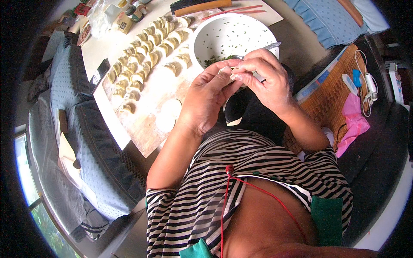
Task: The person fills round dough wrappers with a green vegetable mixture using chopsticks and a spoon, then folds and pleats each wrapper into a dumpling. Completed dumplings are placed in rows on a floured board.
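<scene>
Between my two hands is a dumpling (233,69), mostly hidden by the fingers, with its pale dough edge showing. My left hand (209,93) cups it from the left. The thumb and fingers of my right hand (266,77) pinch the dough from the other side. Just beyond the hands stands a white bowl (238,32) with a little chopped green filling (214,59) at its near side. A metal utensil handle (272,45) rests over the bowl's rim. Two round dough wrappers (171,109) lie on the floured wooden board (151,129) left of my left hand.
Rows of folded dumplings (142,54) cover much of the board. Beyond them lie a rolling pin (203,7) and red chopsticks (238,11). A phone (99,74) sits at the table's left edge, near jars (134,13). A pink bag (353,122) and a power strip (350,84) lie on the right-hand seat.
</scene>
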The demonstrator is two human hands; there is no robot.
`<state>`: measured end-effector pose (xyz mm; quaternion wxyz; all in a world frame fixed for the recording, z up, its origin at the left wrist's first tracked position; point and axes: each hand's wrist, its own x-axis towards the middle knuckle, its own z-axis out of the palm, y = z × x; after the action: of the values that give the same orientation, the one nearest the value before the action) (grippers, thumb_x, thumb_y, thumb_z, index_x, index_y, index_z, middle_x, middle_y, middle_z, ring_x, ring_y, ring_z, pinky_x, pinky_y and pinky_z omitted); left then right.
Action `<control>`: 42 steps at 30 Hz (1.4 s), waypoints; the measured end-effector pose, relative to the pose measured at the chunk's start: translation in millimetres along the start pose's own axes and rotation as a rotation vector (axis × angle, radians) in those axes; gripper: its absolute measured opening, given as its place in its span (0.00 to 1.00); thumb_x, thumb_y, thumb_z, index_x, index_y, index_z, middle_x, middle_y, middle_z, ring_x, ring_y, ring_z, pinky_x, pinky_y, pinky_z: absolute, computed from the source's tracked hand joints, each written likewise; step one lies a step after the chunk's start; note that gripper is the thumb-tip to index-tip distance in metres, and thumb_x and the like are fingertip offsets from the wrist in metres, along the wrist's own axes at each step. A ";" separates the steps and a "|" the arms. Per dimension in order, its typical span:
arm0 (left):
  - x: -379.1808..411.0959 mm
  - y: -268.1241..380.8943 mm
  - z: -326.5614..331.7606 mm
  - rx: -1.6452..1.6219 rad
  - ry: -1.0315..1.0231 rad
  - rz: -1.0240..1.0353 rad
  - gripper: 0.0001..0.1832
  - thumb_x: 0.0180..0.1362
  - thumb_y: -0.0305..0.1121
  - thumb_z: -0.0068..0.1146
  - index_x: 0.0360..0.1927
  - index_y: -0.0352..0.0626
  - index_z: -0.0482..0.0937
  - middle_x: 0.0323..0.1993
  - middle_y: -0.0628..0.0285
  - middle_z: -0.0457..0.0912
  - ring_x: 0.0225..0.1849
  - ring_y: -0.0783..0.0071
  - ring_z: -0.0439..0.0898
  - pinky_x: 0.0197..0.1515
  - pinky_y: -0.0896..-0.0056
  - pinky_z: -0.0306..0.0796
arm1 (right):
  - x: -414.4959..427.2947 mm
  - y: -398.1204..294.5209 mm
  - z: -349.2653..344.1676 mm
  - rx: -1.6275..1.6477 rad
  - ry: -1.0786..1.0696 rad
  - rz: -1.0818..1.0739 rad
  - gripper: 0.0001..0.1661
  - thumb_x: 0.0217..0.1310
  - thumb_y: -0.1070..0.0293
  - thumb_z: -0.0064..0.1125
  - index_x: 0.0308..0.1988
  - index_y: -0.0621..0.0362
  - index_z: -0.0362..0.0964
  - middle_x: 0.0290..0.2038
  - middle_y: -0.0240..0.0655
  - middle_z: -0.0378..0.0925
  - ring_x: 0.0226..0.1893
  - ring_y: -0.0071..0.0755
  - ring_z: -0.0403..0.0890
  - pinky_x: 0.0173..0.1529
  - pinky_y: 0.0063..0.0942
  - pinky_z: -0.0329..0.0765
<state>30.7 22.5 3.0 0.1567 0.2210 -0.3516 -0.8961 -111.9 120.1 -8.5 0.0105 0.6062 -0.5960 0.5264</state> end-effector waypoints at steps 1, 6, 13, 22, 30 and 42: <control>0.0 0.2 -0.1 -0.005 0.002 0.004 0.14 0.70 0.28 0.45 0.55 0.32 0.74 0.48 0.57 0.80 0.51 0.72 0.79 0.58 0.72 0.74 | 0.4 1.1 0.6 -0.001 0.005 -0.005 0.11 0.50 0.71 0.69 0.36 0.58 0.76 0.34 0.34 0.76 0.36 0.36 0.79 0.41 0.31 0.77; 5.0 0.4 -6.5 -0.009 0.011 -0.016 0.14 0.70 0.28 0.45 0.52 0.32 0.76 0.48 0.57 0.80 0.50 0.71 0.80 0.59 0.71 0.74 | 1.4 4.6 5.9 -0.055 0.020 0.032 0.12 0.49 0.70 0.70 0.36 0.56 0.77 0.36 0.35 0.76 0.39 0.38 0.79 0.43 0.32 0.77; 7.6 4.5 -2.2 0.059 0.016 0.004 0.16 0.68 0.27 0.45 0.55 0.29 0.74 0.50 0.56 0.80 0.50 0.71 0.80 0.60 0.69 0.73 | -0.2 9.3 7.6 -0.098 0.009 0.059 0.11 0.50 0.69 0.69 0.36 0.55 0.77 0.37 0.35 0.75 0.40 0.39 0.78 0.45 0.33 0.77; 9.9 8.6 -2.0 0.166 -0.008 0.002 0.18 0.69 0.29 0.43 0.57 0.28 0.72 0.54 0.53 0.78 0.55 0.66 0.78 0.64 0.63 0.71 | 1.8 10.6 5.5 -0.071 -0.008 0.071 0.09 0.52 0.68 0.68 0.35 0.56 0.77 0.36 0.35 0.77 0.40 0.40 0.78 0.45 0.34 0.76; 17.8 11.8 0.2 0.182 -0.024 -0.011 0.21 0.69 0.33 0.46 0.60 0.28 0.70 0.55 0.52 0.78 0.56 0.65 0.78 0.64 0.63 0.70 | 7.2 16.3 2.2 -0.128 0.003 0.037 0.08 0.54 0.67 0.65 0.34 0.57 0.76 0.33 0.35 0.78 0.37 0.42 0.78 0.43 0.37 0.76; 29.8 8.3 -0.3 0.175 0.059 0.114 0.18 0.63 0.23 0.56 0.57 0.34 0.73 0.48 0.58 0.80 0.50 0.68 0.81 0.57 0.74 0.73 | 22.4 20.1 2.2 -0.046 0.234 0.066 0.08 0.59 0.68 0.62 0.39 0.57 0.79 0.37 0.36 0.78 0.39 0.42 0.78 0.47 0.35 0.75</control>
<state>6.4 3.5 0.1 0.1977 0.2397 -0.4357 -0.8448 -131.1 96.9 -7.3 0.0765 0.5203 -0.6224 0.5797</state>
